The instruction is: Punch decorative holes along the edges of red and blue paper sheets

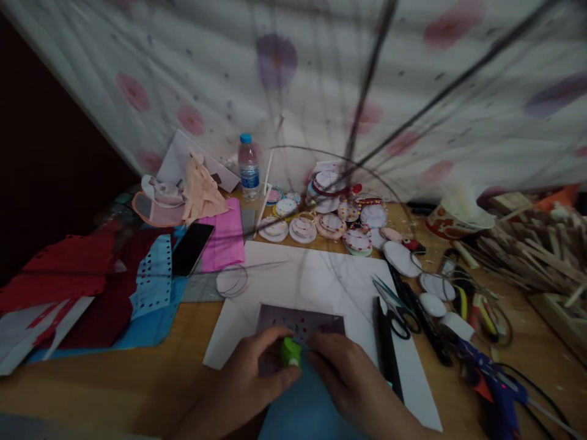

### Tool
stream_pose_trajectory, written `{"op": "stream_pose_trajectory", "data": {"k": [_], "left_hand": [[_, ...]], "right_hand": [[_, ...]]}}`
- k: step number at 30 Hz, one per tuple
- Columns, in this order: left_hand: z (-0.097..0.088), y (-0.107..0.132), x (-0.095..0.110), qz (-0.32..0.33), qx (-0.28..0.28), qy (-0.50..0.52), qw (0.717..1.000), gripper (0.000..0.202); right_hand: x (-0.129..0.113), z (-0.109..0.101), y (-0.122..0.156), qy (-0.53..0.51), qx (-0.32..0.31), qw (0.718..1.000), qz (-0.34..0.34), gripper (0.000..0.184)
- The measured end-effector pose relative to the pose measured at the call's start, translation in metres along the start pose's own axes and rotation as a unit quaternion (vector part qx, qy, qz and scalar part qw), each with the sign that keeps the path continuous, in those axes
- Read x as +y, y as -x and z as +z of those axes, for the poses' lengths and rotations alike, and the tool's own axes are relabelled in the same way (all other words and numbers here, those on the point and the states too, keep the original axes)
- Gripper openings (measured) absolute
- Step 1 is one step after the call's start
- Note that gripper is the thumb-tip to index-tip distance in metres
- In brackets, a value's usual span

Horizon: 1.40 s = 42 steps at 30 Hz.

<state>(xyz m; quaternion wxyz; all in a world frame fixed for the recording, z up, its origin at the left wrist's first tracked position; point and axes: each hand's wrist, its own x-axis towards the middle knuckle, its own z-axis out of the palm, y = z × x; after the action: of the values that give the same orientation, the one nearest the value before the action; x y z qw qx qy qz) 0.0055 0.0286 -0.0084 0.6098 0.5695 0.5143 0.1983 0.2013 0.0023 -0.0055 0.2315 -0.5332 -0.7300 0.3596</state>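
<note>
Between the thumb and fingers of my left hand (247,374) is a small green paper punch (290,351) with a white part at its lower edge. My right hand (353,374) pinches the edge of a light blue sheet (305,406), which reaches down towards me and meets the punch. Under both hands lies a dark grey rectangle (328,321) with tiny coloured bits on it. It rests on a large white sheet (293,269). My right fingertips are partly hidden.
Scissors (398,315) and a black marker-like stick (387,351) lie to the right, near a blue glue gun (498,382) with a cord. Small decorated paper hats (330,223), a water bottle (249,171) and wooden sticks (541,238) stand behind. Red sheets (64,269) and a phone (192,247) are left.
</note>
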Motion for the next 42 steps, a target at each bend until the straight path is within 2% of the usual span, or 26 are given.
{"op": "stream_pose_trajectory", "data": {"k": [9,15,22,23,25,27,28,30,32,37,40,42], "left_hand": [[-0.002,-0.001,0.003,0.020,-0.014,0.003,1.000,0.042],[-0.002,-0.001,0.002,0.006,0.034,-0.051,0.998,0.042],[0.002,-0.004,0.005,0.062,0.063,-0.092,0.992,0.032],[0.003,-0.004,0.006,0.071,0.066,-0.098,0.991,0.031],[0.005,-0.006,0.009,0.097,0.057,-0.109,0.988,0.029],[0.007,-0.007,0.013,0.127,0.034,-0.121,0.984,0.027],[0.008,-0.008,0.015,0.138,0.024,-0.126,0.982,0.027],[0.009,-0.009,0.017,0.150,0.016,-0.134,0.979,0.029],[0.010,-0.011,0.017,0.153,0.020,-0.138,0.978,0.033],[0.009,-0.013,0.008,0.136,0.024,-0.128,0.982,0.037],[0.009,-0.016,0.004,0.128,0.009,-0.095,0.987,0.038],[0.009,-0.017,0.005,0.125,-0.001,-0.080,0.989,0.035]], "right_hand": [[0.000,0.001,-0.002,0.020,-0.006,1.000,0.018,0.019],[-0.005,-0.002,-0.007,-0.013,-0.009,1.000,0.012,0.018],[-0.004,-0.009,-0.009,-0.057,0.017,0.998,0.016,0.012],[-0.005,-0.012,-0.010,-0.075,0.014,0.997,0.018,0.021],[-0.008,-0.019,-0.015,-0.100,-0.015,0.995,0.013,0.053],[-0.011,-0.024,-0.021,-0.102,-0.057,0.993,-0.007,0.069],[-0.012,-0.025,-0.024,-0.101,-0.077,0.992,-0.018,0.066],[-0.014,-0.024,-0.031,-0.105,-0.100,0.989,-0.033,0.049],[-0.013,-0.021,-0.034,-0.105,-0.099,0.989,-0.038,0.038],[-0.008,-0.011,-0.035,-0.102,-0.090,0.990,-0.034,0.031],[-0.008,-0.015,-0.036,-0.086,-0.103,0.991,-0.023,0.030],[-0.010,-0.022,-0.035,-0.071,-0.116,0.991,-0.010,0.036]]}}
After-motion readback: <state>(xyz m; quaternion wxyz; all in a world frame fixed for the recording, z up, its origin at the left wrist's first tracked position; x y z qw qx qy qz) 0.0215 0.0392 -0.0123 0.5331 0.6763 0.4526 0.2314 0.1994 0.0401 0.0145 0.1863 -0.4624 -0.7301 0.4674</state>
